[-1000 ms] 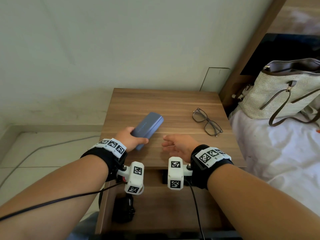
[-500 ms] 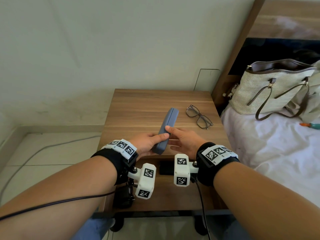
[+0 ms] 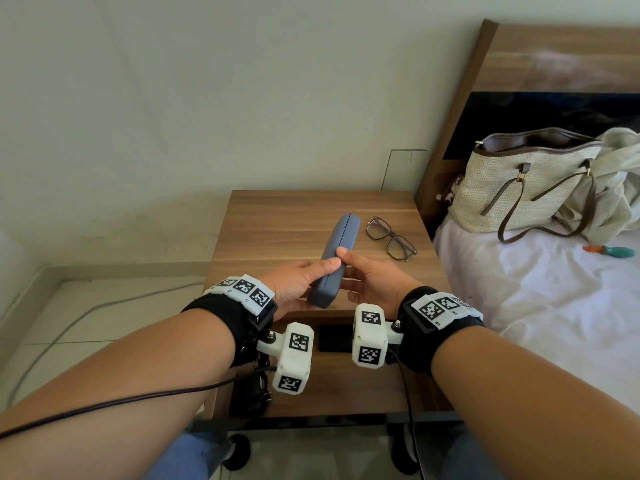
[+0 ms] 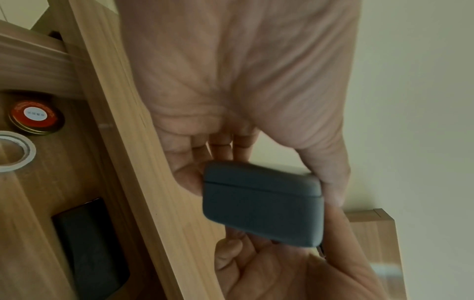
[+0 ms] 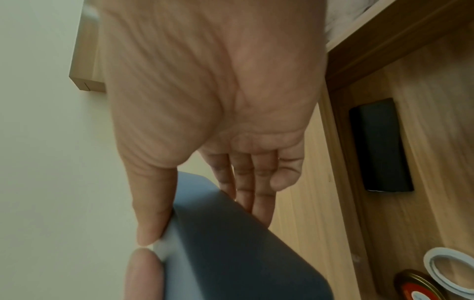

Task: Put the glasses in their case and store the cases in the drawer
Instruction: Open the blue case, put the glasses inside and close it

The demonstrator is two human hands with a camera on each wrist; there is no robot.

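A closed blue-grey glasses case (image 3: 341,251) is held on edge just above the front of the wooden nightstand (image 3: 294,216). My left hand (image 3: 306,284) grips its near end, thumb on top and fingers underneath. My right hand (image 3: 367,277) grips the other side, thumb tip on the seam and fingers behind. The left wrist view shows the case end (image 4: 261,203) between both hands; the right wrist view shows the thumb against the case (image 5: 243,253). Dark-framed glasses (image 3: 391,239) lie unfolded on the nightstand, right of the case.
The drawer (image 3: 346,386) below the hands stands open, holding a black case (image 4: 89,247), a red-lidded tin (image 4: 35,116) and a tape roll (image 4: 15,151). A woven handbag (image 3: 526,188) sits on the white bed (image 3: 536,306) to the right.
The left hand lifted the case off the nightstand and turned it onto its edge. The right hand came in and took hold of its other side.
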